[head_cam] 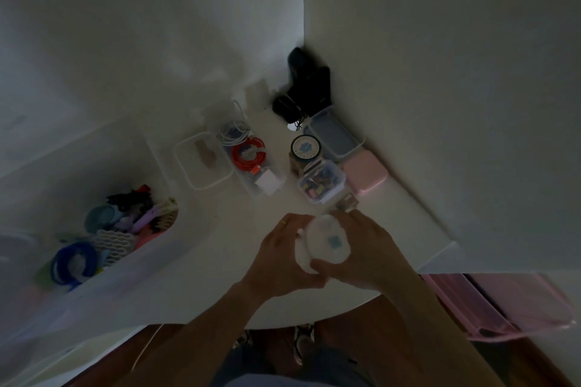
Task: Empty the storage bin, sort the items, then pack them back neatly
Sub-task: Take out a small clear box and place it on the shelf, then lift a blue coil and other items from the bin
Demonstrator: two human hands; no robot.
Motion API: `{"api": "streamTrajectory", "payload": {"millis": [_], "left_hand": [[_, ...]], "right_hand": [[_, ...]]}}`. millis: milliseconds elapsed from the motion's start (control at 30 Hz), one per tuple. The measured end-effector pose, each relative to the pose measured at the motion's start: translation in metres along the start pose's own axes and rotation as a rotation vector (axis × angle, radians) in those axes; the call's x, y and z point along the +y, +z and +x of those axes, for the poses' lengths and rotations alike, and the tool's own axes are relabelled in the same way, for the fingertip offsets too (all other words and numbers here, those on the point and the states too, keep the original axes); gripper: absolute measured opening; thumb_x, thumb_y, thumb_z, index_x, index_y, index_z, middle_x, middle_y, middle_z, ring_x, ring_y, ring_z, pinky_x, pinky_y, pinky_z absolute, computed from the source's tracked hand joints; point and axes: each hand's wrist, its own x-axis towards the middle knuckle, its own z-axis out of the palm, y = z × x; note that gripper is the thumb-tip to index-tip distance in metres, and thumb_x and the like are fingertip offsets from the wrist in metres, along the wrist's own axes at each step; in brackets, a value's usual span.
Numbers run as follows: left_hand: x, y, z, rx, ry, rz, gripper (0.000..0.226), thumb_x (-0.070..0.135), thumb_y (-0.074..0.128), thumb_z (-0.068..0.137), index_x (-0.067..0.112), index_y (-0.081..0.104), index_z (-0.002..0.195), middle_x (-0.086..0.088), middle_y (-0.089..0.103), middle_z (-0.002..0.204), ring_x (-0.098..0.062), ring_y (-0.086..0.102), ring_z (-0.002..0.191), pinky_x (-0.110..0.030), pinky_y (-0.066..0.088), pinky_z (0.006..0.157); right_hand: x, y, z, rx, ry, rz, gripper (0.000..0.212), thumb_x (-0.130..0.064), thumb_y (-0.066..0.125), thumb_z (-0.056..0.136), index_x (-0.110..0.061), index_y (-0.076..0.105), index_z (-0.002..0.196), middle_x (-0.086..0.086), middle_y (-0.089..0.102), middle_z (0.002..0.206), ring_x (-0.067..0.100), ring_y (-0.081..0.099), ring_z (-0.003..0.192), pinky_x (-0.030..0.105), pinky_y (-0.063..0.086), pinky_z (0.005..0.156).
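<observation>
Over the white table (239, 261), both hands hold a small round white container (325, 242) with a pale blue mark on its lid. My left hand (279, 258) grips it from the left and below. My right hand (364, 251) curls round its right side. At the left stands the translucent storage bin (132, 267), with several coloured items inside: a blue coil, a white wavy piece, purple and black clips. Farther back lie a clear box with an orange cable (250, 155) and an empty clear lidded box (201, 163).
A round jar (303, 148), a small clear box of coloured bits (320, 182), a grey-blue tray (336, 135) and a pink case (364, 174) line the right wall. Black items (309, 85) sit in the corner. A pink drawer unit (503, 305) stands lower right.
</observation>
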Motion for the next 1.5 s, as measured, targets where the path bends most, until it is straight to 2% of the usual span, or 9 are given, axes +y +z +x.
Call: {"api": "streamTrajectory", "payload": {"millis": [267, 367, 533, 633, 867, 1200, 1333, 1400, 1500], "left_hand": [[0.009, 0.033, 0.039, -0.257, 0.040, 0.032, 0.104, 0.057, 0.088, 0.054, 0.023, 0.039, 0.139, 0.012, 0.050, 0.131, -0.003, 0.051, 0.117, -0.030, 0.049, 0.096], [0.008, 0.057, 0.056, -0.219, 0.003, 0.020, 0.098, 0.057, 0.082, 0.056, 0.030, 0.038, 0.139, 0.009, 0.047, 0.131, -0.008, 0.050, 0.120, -0.035, 0.049, 0.098], [0.010, 0.114, 0.090, -0.123, -0.025, 0.051, 0.099, 0.059, 0.079, 0.056, 0.019, 0.037, 0.136, -0.005, 0.045, 0.130, -0.016, 0.047, 0.116, -0.041, 0.053, 0.090], [0.010, 0.143, 0.106, -0.102, -0.051, 0.094, 0.098, 0.069, 0.073, 0.056, 0.025, 0.033, 0.134, -0.006, 0.053, 0.128, -0.023, 0.055, 0.114, -0.038, 0.052, 0.089], [0.020, 0.173, 0.133, -0.129, -0.068, 0.112, 0.104, 0.039, 0.089, 0.057, 0.016, 0.036, 0.144, -0.006, 0.046, 0.138, -0.023, 0.046, 0.123, -0.027, 0.038, 0.097], [0.011, 0.168, 0.137, -0.336, -0.120, 0.102, 0.122, 0.045, 0.082, 0.073, 0.010, 0.001, 0.157, -0.011, 0.019, 0.162, -0.028, 0.022, 0.148, -0.040, 0.023, 0.117], [0.017, 0.122, 0.101, -0.127, -0.092, 0.021, 0.084, 0.055, 0.067, 0.085, 0.019, 0.028, 0.150, -0.006, 0.046, 0.145, -0.016, 0.046, 0.131, -0.036, 0.044, 0.108], [0.020, 0.081, 0.075, 0.037, -0.043, 0.049, 0.057, 0.050, 0.063, 0.091, 0.020, 0.044, 0.136, -0.001, 0.057, 0.131, -0.003, 0.051, 0.117, -0.017, 0.046, 0.098], [0.015, 0.000, 0.027, 0.204, -0.064, 0.124, 0.046, 0.046, 0.061, 0.094, 0.021, 0.053, 0.131, 0.007, 0.057, 0.124, -0.002, 0.056, 0.106, -0.018, 0.049, 0.088]], "right_hand": [[0.052, -0.030, -0.026, 0.050, -0.280, -0.142, 0.107, -0.031, 0.076, 0.056, -0.034, 0.023, 0.150, -0.006, 0.022, 0.154, 0.013, 0.030, 0.132, 0.027, 0.050, 0.093], [0.085, -0.038, -0.034, 0.239, -0.096, 0.045, 0.102, -0.019, 0.081, 0.057, -0.030, 0.030, 0.144, -0.004, 0.021, 0.146, 0.012, 0.047, 0.111, 0.021, 0.057, 0.071], [0.155, 0.014, -0.030, 0.523, 0.295, 0.755, 0.099, 0.001, 0.086, 0.060, -0.028, 0.023, 0.131, 0.008, 0.045, 0.138, 0.025, 0.059, 0.117, 0.042, 0.054, 0.094], [0.175, 0.044, -0.026, 0.599, 0.553, 0.987, 0.097, 0.015, 0.079, 0.065, -0.034, 0.023, 0.127, 0.015, 0.048, 0.136, 0.023, 0.066, 0.104, 0.033, 0.058, 0.083], [0.192, 0.074, 0.017, 0.395, 0.794, 0.686, 0.107, -0.025, 0.091, 0.063, -0.035, 0.029, 0.150, 0.009, 0.044, 0.120, 0.021, 0.059, 0.094, 0.037, 0.055, 0.083], [0.177, 0.085, 0.007, 0.531, 0.796, 1.126, 0.082, 0.005, 0.074, 0.079, -0.026, 0.036, 0.145, 0.003, 0.058, 0.124, 0.017, 0.067, 0.099, 0.031, 0.058, 0.075], [0.126, 0.062, -0.009, 0.652, 0.808, 0.881, 0.056, -0.014, 0.075, 0.084, -0.029, 0.048, 0.130, -0.004, 0.063, 0.115, 0.002, 0.065, 0.085, 0.021, 0.053, 0.063], [0.083, 0.052, -0.015, 0.671, 0.672, 0.881, 0.044, -0.017, 0.074, 0.085, -0.030, 0.054, 0.121, -0.009, 0.064, 0.107, 0.001, 0.066, 0.081, 0.019, 0.052, 0.062], [-0.003, 0.042, -0.013, 0.562, 0.439, 0.944, 0.030, -0.017, 0.074, 0.085, -0.031, 0.063, 0.108, -0.011, 0.069, 0.095, 0.003, 0.068, 0.079, 0.021, 0.053, 0.066]]}}
